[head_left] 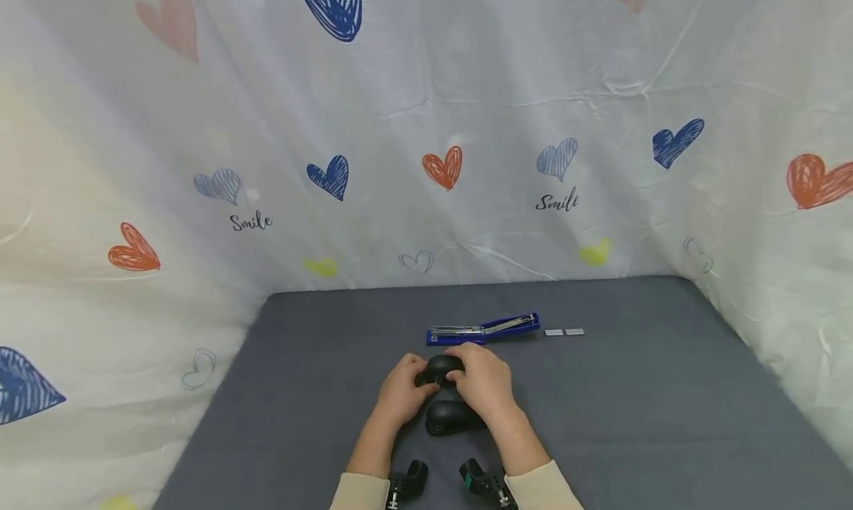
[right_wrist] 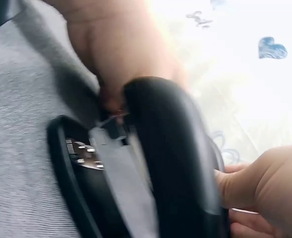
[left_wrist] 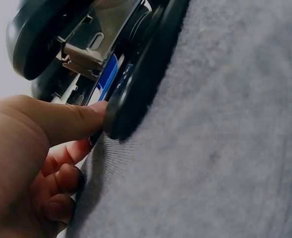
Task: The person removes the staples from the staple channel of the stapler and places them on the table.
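In the head view a black stapler point(head_left: 443, 366) sits between my two hands. My left hand point(head_left: 403, 390) grips its left end with thumb and fingers, and my right hand point(head_left: 486, 380) holds its right end from above. Closer to me stands a second black stapler point(head_left: 453, 418), untouched. This nearer stapler fills the front of both wrist views, its handle point(right_wrist: 170, 148) raised over its base point(right_wrist: 61, 163), and it hides most of the held one. The left thumb point(left_wrist: 81, 121) shows beside the nearer base in the left wrist view.
Beyond the hands a blue stapler point(head_left: 483, 331) lies opened out on the grey cloth point(head_left: 640, 406). Two small strips of staples point(head_left: 554, 333) are just to its right. A white curtain point(head_left: 380, 221) with hearts hangs behind the table.
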`<state>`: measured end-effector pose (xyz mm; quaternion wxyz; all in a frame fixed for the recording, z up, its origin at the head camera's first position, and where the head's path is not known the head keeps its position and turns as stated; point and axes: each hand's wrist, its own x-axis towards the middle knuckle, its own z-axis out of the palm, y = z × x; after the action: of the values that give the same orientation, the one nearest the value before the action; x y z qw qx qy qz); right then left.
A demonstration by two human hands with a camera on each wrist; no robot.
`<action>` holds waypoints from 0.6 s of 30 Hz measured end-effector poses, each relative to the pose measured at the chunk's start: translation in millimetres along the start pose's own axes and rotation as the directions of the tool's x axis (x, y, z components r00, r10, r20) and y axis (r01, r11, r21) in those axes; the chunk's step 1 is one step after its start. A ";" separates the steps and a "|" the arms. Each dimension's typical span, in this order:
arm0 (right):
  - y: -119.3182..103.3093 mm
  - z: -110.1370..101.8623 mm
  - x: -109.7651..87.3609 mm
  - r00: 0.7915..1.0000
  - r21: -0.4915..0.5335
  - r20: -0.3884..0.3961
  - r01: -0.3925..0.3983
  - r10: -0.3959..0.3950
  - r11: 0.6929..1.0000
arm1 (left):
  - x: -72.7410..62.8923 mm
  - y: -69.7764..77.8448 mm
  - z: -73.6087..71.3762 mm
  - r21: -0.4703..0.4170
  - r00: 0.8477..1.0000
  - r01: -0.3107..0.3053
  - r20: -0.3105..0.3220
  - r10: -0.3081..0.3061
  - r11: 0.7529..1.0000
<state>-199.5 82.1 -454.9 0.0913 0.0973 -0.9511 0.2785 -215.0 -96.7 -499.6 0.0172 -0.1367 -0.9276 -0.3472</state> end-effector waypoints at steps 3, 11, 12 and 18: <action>3.3 -6.9 1.3 0.999 0.125 -0.003 -0.035 0.035 0.992 | 0.4 -0.7 -2.1 0.025 1.000 -0.004 -0.014 0.004 1.000; 27.2 -39.5 -2.3 0.998 0.431 0.056 -0.036 0.013 0.902 | 0.3 -0.1 -1.1 0.040 1.000 0.028 -0.003 -0.028 0.999; 30.7 -43.6 -3.5 0.998 0.424 0.061 -0.017 -0.010 0.906 | 0.3 -0.5 -0.6 0.049 1.000 0.027 -0.006 -0.027 0.998; 45.0 -61.6 -10.4 0.995 0.409 0.069 0.040 -0.075 0.912 | 0.0 -1.0 0.8 0.056 1.000 0.018 -0.010 -0.018 0.998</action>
<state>-192.7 154.4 -429.3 0.0374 0.1536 -0.8721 0.4630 -215.2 -96.9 -500.9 0.0225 -0.1261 -0.9381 -0.3217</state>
